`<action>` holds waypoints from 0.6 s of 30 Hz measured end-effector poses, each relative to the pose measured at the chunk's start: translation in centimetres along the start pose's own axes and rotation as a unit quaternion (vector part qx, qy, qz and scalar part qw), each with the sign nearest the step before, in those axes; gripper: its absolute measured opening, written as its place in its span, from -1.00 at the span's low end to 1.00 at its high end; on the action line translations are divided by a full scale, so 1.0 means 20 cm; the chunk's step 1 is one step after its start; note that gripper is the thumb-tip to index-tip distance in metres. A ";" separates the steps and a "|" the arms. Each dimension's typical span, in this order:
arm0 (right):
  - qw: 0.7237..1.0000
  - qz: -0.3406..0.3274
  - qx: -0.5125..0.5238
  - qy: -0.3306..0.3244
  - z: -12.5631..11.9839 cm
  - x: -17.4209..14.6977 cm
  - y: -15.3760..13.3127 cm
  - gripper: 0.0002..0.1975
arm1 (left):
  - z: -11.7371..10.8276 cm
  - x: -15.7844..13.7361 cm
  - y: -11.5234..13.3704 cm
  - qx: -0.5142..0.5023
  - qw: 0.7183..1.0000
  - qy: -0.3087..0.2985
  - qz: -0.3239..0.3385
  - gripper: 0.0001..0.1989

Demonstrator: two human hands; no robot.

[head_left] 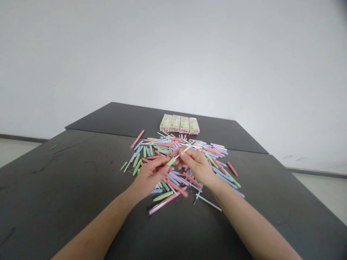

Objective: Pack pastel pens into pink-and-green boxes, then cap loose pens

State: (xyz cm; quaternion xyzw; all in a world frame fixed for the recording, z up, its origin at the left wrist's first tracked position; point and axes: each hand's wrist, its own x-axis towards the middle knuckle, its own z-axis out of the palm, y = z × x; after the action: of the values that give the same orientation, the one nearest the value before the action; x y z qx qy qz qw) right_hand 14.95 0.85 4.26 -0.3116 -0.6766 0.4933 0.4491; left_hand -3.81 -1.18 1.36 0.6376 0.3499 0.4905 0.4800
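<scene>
Above a heap of pen parts (177,178), my two hands are close together. My left hand (149,177) pinches a light green pen barrel piece (171,161) between thumb and fingers. In my right hand (200,167), thumb and fingers grip a thin white pen refill (188,147) that slants up to the right. The refill's lower end meets the green piece; whether it sits inside cannot be made out. Pink, green, blue and purple barrels and white refills lie loose around and under both hands.
Several small pink and green boxes (175,124) stand in a row behind the heap. A pink pen (137,139) lies at its far left edge, and a red barrel piece (232,169) at the right. The dark table (81,173) has a seam across it; a pale wall rises behind.
</scene>
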 end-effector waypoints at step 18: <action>0.987 -0.016 -0.108 0.116 -0.17 0.06 0.11 -0.77 | -0.02 0.01 -0.03 -0.028 0.999 0.031 -0.025 -0.72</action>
State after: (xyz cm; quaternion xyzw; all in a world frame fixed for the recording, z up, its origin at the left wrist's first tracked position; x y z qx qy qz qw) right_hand 17.58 4.03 2.92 -0.4027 -0.6743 0.3702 0.4961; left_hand -4.08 -0.71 0.78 0.5991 0.3665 0.5080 0.4987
